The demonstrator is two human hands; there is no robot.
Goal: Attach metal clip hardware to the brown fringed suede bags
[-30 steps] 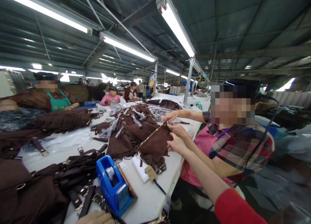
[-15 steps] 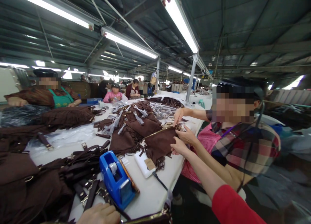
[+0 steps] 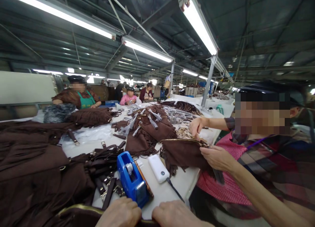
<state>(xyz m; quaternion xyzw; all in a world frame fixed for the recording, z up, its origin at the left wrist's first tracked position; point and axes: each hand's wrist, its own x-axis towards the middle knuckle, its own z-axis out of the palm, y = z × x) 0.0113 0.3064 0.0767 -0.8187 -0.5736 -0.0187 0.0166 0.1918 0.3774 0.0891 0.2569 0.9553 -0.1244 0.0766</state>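
Two own hands at the bottom edge of the head view: left hand and right hand, side by side, knuckles up, fingers curled down over a brown bag with a gold zipper edge. Both grips look closed on the bag, though the fingertips are out of frame. The bag lies at the near edge of the white counter, its long axis left to right, zipper edge facing up and away.

One blue tape dispenser just beyond the left hand, long axis running away and left. One white power bank beside it, cable trailing toward the counter edge.

One co-worker at right, two hands: one hand pinching a second brown fringed bag, the other past it.

Three more people seated at the far end. Piles of brown fringed pieces and straps on the counter, too many to count.
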